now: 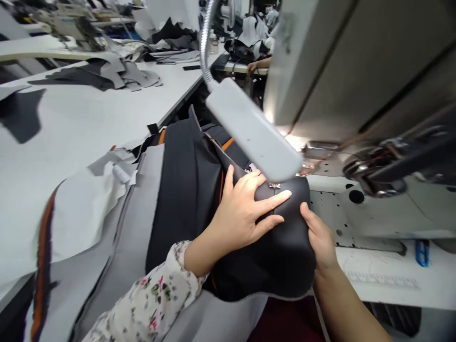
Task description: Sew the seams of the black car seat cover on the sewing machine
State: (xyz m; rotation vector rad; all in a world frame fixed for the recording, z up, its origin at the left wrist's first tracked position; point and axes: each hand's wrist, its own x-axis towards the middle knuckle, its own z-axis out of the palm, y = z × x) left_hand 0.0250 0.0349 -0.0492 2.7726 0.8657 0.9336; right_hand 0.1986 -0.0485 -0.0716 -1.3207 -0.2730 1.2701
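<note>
A black leather-like cover with orange stitching lies under the sewing machine's metal presser foot. My left hand rests flat on the cover, fingers spread, just left of the foot. At the cover's right edge, my right hand grips it with the thumb on top; the other fingers are hidden beneath. Grey backing panels with an orange-edged strip trail off to the left. The needle area is mostly covered by a white lamp.
The sewing machine body looms at upper right. A blue snips-like tool and a clear ruler lie on the right. Dark and grey cut pieces are on the white table. Another person's hand shows at the back.
</note>
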